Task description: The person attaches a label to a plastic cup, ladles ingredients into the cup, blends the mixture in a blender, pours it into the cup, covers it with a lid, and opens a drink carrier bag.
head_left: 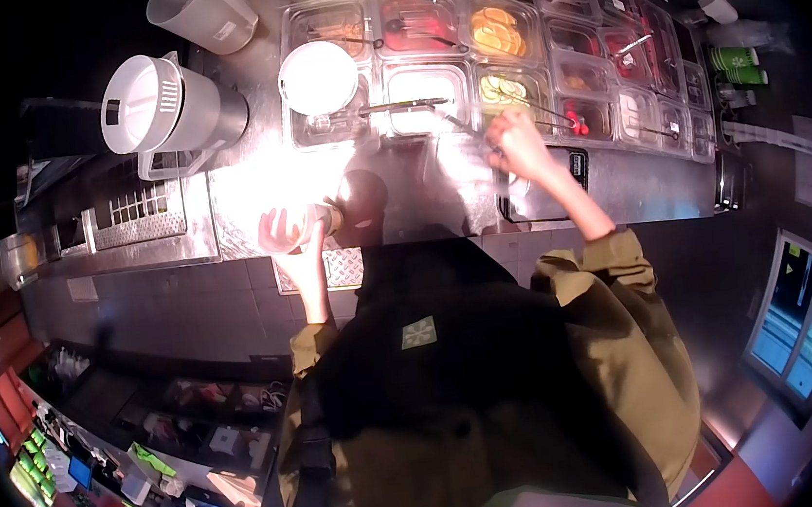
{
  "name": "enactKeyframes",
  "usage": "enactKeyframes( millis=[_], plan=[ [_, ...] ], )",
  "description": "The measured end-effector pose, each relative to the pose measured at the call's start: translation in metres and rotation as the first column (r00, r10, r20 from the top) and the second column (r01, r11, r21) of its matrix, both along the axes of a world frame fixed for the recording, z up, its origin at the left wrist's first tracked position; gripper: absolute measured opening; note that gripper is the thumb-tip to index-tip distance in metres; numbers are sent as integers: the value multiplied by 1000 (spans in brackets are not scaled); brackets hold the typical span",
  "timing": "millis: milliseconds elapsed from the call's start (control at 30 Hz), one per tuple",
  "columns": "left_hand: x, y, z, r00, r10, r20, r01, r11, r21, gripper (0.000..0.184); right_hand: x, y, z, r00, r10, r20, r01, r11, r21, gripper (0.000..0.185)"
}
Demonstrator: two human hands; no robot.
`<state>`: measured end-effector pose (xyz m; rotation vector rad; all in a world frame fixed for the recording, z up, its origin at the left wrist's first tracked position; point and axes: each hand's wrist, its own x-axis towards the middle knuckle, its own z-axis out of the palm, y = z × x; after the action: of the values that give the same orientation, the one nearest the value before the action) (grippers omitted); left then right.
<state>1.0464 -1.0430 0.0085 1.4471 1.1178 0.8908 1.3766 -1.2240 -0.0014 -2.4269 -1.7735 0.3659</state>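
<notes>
At the counter's front edge, left of the middle, my left hand [295, 233] is wrapped round a clear cup [310, 225], partly washed out by glare. Farther right, my right hand [516, 145] is closed just in front of the container of pale green slices [505, 90]. Thin metal tongs [457, 121] reach toward its fingers, but blur hides whether it grips them. Under the right forearm lies a dark-framed tablet or tray [572, 200]. A container of orange slices [498, 31] stands behind the green one.
Clear containers with red pieces [416, 20] and other foods fill the counter's back. A white round lid [319, 78] rests on one container. White pitchers [175, 105] stand at the left, beside a metal drain grate [136, 214]. Green cups [735, 58] are at the far right.
</notes>
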Motion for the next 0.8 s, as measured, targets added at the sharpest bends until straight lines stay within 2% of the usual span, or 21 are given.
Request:
enactKeyframes(
  millis=[100,167,267,367,400,467,500,567,600,700,800],
  plan=[
    [0,-4,2,999,24,33,-24,1000,18,84,-55,-5,-16,988,132,80,-140,984,107,25],
    [1,-5,5,999,27,42,-29,998,47,83,-78,-4,-76,984,107,-140,-119,990,-80,30],
    [1,-6,10,998,32,55,-36,997,67,83,-100,5,-72,965,263,6,-262,959,106,33],
    [1,-7,20,998,27,55,-31,996,83,84,-90,3,-69,961,125,-245,-72,974,215,37],
    [2,-8,23,998,22,55,-27,996,88,84,-81,13,-32,959,-112,-261,106,994,-35,39],
    [4,-10,27,998,16,60,-21,995,93,84,-62,5,-30,940,-342,-1,338,928,154,33],
    [5,-11,28,998,11,62,-17,995,95,84,-56,-2,-30,887,-442,135,370,854,366,30],
    [9,-14,29,997,-20,72,14,996,91,85,-38,-14,-59,887,-454,82,432,880,196,26],
    [12,-15,29,996,-36,78,29,995,91,85,-36,-13,-60,868,-494,-49,493,849,189,23],
    [21,-20,30,987,-83,134,74,995,70,85,-26,-13,-55,750,-603,-272,629,777,11,19],
    [32,-26,34,976,-139,168,131,990,57,85,-24,-15,-39,714,-616,-334,666,745,49,17]
  ],
)
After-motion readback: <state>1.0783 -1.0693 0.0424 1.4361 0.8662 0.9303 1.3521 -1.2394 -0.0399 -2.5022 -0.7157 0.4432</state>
